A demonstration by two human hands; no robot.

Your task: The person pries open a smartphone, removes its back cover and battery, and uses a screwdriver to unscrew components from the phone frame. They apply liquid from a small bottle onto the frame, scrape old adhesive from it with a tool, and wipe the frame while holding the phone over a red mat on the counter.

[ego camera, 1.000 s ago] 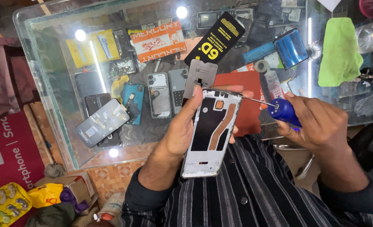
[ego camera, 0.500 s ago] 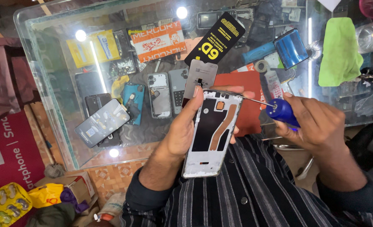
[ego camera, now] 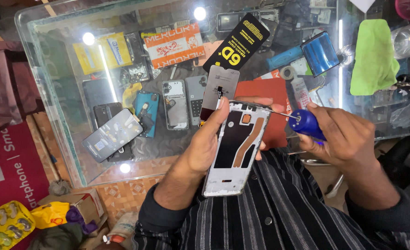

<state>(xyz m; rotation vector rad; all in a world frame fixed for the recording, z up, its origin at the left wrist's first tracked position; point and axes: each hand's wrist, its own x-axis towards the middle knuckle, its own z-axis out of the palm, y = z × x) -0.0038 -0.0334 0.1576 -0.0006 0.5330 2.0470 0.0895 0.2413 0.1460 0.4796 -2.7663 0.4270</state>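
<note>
Left hand [ego camera: 205,143] wrapped round the phone frame [ego camera: 235,148], held above the lap. Right hand [ego camera: 341,139] closed on the blue screwdriver [ego camera: 306,122], tip at frame's top edge. Imo a slip could gouge the inside, bc that one-handed hold's shaky.

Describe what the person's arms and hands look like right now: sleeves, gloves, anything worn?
Both hands, the left hand and the right hand, are bare: no gloves, and no rings or watch that I can make out. Both arms wear a dark shirt with thin pale stripes; the left sleeve is pushed up to mid forearm, and the right sleeve likewise ends below the wrist, leaving the forearm bare.
</note>
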